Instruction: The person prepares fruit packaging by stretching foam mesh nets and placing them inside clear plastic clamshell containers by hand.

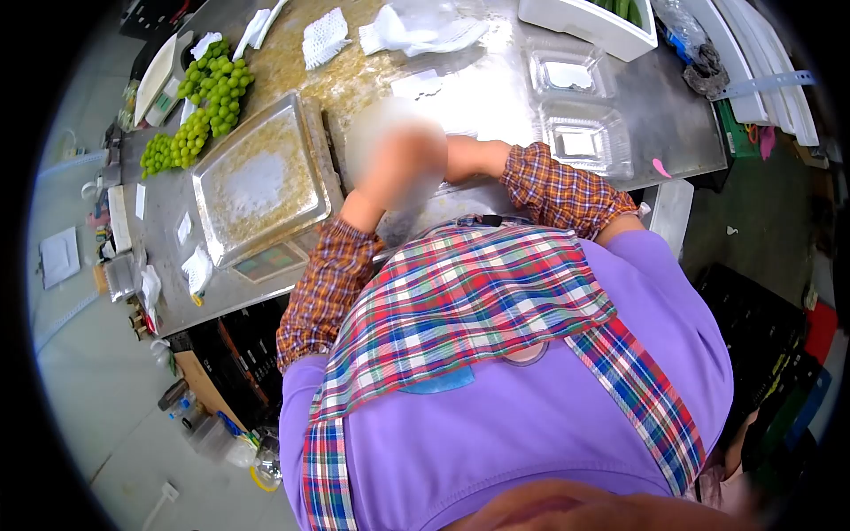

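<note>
Close together in front of the apron, over the metal table [496, 80], are my left hand [403, 161] and my right hand [459, 159]. A pale blurred patch covers most of the left hand and part of the right, so their fingers and anything between them are hidden. Left of my hands lies a metal tray [205, 196] with a stained, wet-looking surface. Behind them, white paper-like pieces [416, 84] rest on the table. To the right sits an open transparent plastic clamshell box [611, 146], its two halves side by side.
Bunches of green grapes [217, 88] lie at the left beside a white scale [164, 84]. White foam netting [326, 40] and a crumpled white sleeve [421, 37] are at the back. A white box [589, 26] of green produce stands back right. Black crates [744, 327] are beyond my right side.
</note>
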Action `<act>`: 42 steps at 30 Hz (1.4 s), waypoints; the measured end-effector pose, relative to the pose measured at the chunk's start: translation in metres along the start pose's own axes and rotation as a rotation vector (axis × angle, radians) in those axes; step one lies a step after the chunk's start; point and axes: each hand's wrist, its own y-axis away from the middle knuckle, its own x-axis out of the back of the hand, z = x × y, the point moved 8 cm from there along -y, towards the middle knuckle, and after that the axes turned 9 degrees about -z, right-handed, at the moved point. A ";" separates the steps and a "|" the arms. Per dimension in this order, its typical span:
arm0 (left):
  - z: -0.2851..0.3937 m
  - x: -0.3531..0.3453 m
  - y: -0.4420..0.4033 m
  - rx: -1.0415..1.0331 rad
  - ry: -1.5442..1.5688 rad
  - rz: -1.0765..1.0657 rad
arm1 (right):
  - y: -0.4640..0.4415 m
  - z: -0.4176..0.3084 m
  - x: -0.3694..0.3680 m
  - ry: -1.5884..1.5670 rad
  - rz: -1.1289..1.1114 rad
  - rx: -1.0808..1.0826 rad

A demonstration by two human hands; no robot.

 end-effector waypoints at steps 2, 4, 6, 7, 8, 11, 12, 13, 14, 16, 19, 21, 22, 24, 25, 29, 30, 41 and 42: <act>-0.019 -0.034 -0.006 -0.107 -0.185 -0.130 | -0.001 0.001 -0.007 -0.003 -0.024 0.021; 0.013 -0.030 -0.015 0.110 -0.314 -0.185 | 0.024 -0.022 0.005 0.019 -0.084 -0.043; 0.019 -0.035 -0.019 0.212 -0.426 -0.236 | 0.039 -0.021 0.003 0.002 0.052 -0.040; 0.011 -0.041 -0.014 0.126 -0.475 -0.182 | 0.050 -0.020 0.001 -0.009 0.123 -0.045; -0.007 -0.053 -0.006 0.031 -0.519 -0.127 | 0.075 -0.039 0.014 -0.009 0.319 0.112; -0.022 -0.069 -0.005 -0.105 -0.597 -0.071 | 0.165 -0.069 0.051 0.079 0.681 0.208; -0.019 -0.069 -0.006 -0.096 -0.605 -0.084 | 0.192 -0.059 0.060 0.137 0.681 0.087; -0.017 -0.067 -0.006 -0.079 -0.616 -0.097 | 0.218 -0.047 0.065 0.191 0.676 -0.028; -0.010 -0.065 -0.006 -0.127 -0.626 -0.097 | 0.238 -0.033 0.065 0.265 0.609 -0.178; -0.003 -0.061 -0.009 -0.133 -0.599 -0.184 | 0.266 -0.001 0.053 0.407 0.468 -0.393; -0.001 -0.053 -0.010 -0.186 -0.527 -0.211 | 0.277 0.022 0.037 0.543 0.353 -0.399; -0.005 -0.047 -0.013 -0.150 -0.456 -0.279 | 0.273 0.030 0.033 0.559 0.294 -0.339; -0.007 -0.044 -0.015 -0.106 -0.417 -0.314 | 0.271 0.029 0.035 0.562 0.280 -0.322; -0.055 -0.052 -0.012 -0.141 -0.361 -0.277 | 0.269 0.035 0.037 0.538 0.241 -0.300; -0.056 -0.050 -0.013 -0.138 -0.354 -0.268 | 0.267 0.039 0.038 0.528 0.222 -0.286; -0.045 -0.037 -0.017 -0.143 -0.384 -0.241 | 0.263 0.045 0.041 0.406 0.172 -0.166; -0.042 -0.035 -0.019 -0.138 -0.390 -0.236 | 0.260 0.048 0.039 0.429 0.126 -0.161; 0.049 -0.018 -0.038 0.049 -0.587 -0.210 | 0.246 0.044 0.043 0.434 0.056 -0.061; 0.065 -0.024 -0.037 -0.040 -0.500 -0.116 | 0.247 0.042 0.045 0.433 0.049 -0.051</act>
